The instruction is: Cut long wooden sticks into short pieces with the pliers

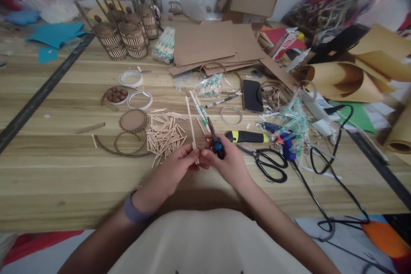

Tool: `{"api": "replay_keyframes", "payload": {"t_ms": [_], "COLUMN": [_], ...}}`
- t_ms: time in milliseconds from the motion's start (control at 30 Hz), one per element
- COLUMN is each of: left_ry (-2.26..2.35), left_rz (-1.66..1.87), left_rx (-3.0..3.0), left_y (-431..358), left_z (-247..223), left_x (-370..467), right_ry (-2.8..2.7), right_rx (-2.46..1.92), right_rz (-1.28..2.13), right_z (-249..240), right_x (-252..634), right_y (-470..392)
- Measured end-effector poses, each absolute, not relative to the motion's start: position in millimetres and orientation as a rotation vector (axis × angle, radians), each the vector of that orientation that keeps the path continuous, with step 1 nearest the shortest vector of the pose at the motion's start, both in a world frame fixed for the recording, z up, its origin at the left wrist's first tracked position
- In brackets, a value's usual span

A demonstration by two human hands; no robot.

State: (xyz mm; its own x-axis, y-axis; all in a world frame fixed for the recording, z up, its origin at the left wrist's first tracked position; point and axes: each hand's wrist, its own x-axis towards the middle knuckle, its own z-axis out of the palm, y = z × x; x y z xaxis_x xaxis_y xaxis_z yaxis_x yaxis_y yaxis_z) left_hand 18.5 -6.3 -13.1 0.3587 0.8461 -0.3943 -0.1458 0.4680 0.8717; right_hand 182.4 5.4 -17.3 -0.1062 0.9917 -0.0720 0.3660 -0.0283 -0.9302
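Note:
Long thin wooden sticks (191,124) stand up from between the fingertips of my left hand (180,162), which is pinched around their lower end. My right hand (223,156) is closed on a dark tool with a blue part (218,144), its pointed tip directed away from me. The fingertips of both hands meet around the base of the sticks. Left of them lies a pile of short cut sticks (165,135). Just beyond my hands are long sticks in green-and-white paper wrappers (201,111).
Black scissors (271,165), a yellow-black cutter (247,137) and a blue glue gun (287,143) lie at right. A phone (252,95) and cardboard sheets (212,43) lie farther back. Striped lanterns (132,40), tape rings (140,99) and a bowl of brown balls (117,94) are at left.

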Motion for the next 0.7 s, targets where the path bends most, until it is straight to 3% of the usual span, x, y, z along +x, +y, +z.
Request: {"api": "replay_keyframes", "payload": {"t_ms": [333,567,700], "left_ry": [1.023,1.049,0.98], "left_rz": [0.795,0.668,0.462], "left_rx": [0.848,1.104,1.282], "left_y": [-7.0,-11.3,-12.3], "left_z": [-14.4,-12.3,-11.9], "left_x": [26.8,21.2,20.5], "right_ry": [-1.883,-1.58,-1.399], "right_rx": [-1.334,-1.318,-1.416], "right_rz": [0.826,1.25,1.281], "right_z": [-26.7,-22.2,-18.6], "right_x": [179.4,185.2,188.0], "right_y": [-8.9,-11.1,-9.5]}}
